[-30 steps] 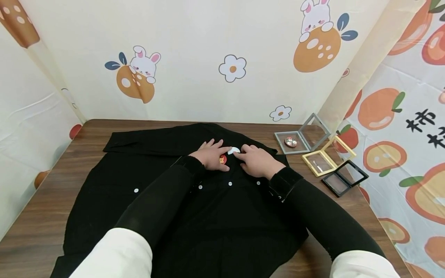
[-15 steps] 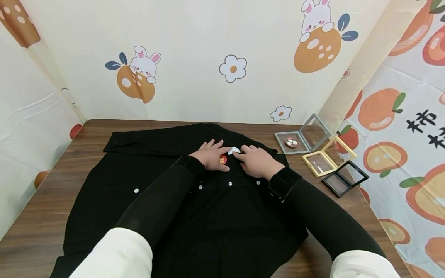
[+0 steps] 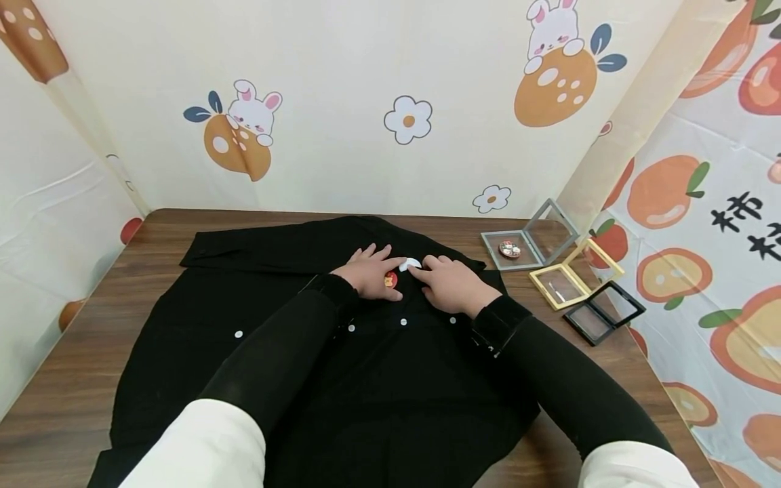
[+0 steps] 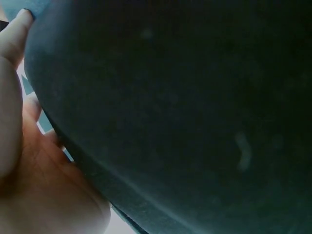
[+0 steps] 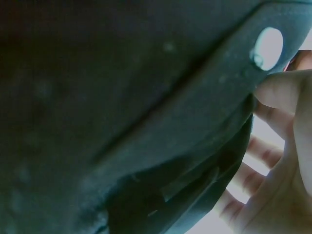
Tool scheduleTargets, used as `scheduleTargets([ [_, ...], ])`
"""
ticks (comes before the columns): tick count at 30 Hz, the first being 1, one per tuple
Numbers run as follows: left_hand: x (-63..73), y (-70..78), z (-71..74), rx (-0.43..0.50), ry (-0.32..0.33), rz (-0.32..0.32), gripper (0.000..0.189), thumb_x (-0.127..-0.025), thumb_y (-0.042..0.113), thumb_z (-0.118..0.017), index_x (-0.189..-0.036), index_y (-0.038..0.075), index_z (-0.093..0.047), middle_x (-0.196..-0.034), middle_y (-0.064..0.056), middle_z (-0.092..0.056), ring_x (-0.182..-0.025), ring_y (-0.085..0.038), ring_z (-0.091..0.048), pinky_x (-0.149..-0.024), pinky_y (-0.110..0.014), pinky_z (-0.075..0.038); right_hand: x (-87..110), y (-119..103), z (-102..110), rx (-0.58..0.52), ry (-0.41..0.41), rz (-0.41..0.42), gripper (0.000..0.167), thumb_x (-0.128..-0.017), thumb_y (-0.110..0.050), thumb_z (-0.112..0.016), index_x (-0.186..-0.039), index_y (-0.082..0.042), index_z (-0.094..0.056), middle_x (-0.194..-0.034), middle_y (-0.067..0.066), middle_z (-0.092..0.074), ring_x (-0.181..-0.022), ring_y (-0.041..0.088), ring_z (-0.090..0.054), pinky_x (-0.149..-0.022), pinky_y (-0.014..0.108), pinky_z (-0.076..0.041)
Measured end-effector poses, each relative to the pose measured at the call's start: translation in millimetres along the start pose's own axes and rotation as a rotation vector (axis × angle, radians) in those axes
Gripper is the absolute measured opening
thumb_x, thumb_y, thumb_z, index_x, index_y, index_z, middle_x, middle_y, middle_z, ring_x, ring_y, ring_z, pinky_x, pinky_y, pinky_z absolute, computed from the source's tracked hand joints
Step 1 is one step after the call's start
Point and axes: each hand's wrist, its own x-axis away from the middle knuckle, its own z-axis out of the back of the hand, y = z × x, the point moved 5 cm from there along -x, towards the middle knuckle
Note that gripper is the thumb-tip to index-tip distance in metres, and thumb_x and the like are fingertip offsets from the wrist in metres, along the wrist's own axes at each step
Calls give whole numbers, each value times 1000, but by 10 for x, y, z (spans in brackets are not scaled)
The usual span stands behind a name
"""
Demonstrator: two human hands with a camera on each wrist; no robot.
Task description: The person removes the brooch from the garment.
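A black button shirt (image 3: pixel 244 400) lies spread on the table. On its upper part is a small white patch (image 3: pixel 410 264), partly under fingertips, with a round red badge (image 3: pixel 391 280) just left of it. My left hand (image 3: pixel 369 273) rests on the cloth with fingers spread, the index fingertip at the patch's left side and the thumb below the badge. From the other side my right hand (image 3: pixel 454 283) presses the patch's right side with its index finger. Dark cloth fills most of both wrist views; a white button (image 5: pixel 268 48) shows near the right thumb.
To the right on the wooden table (image 3: pixel 67 379) stand three opened frame-like cases: grey (image 3: pixel 537 259) with a round badge (image 3: pixel 510 249) inside, yellow (image 3: pixel 569 272) and black (image 3: pixel 593 330). Patterned cloth walls (image 3: pixel 329 156) rise at the back and sides.
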Motion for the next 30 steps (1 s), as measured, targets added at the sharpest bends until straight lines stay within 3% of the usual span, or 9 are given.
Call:
scheduleTargets([
  [19, 6, -4, 5, -41, 35, -11, 85, -96, 62, -64, -165, 32, -26, -172, -9, -11, -156, -39, -6, -124, -55, -7, 37, -10, 21, 13, -1, 4, 55, -106, -27, -59, -158, -16, -45, -132, 11, -55, -106, 25, -56, -93, 44, -51],
  [26, 2, 40, 57, -83, 55, -4, 90, -93, 62, -68, -166, 30, -26, -171, -10, -18, -155, -39, -15, -124, -54, -13, 24, -18, 32, 16, 4, 11, 55, -106, -27, -59, -158, -15, -45, -130, 10, -56, -104, 24, -56, -92, 43, -51],
  [30, -46, 66, 73, -111, 89, -34, 95, -90, 68, -68, -165, 27, -27, -168, -11, -26, -153, -35, -23, -123, -52, -18, 37, -15, 31, 11, 2, 15, 55, -106, -26, -59, -158, -15, -45, -130, 10, -56, -105, 24, -56, -92, 43, -51],
])
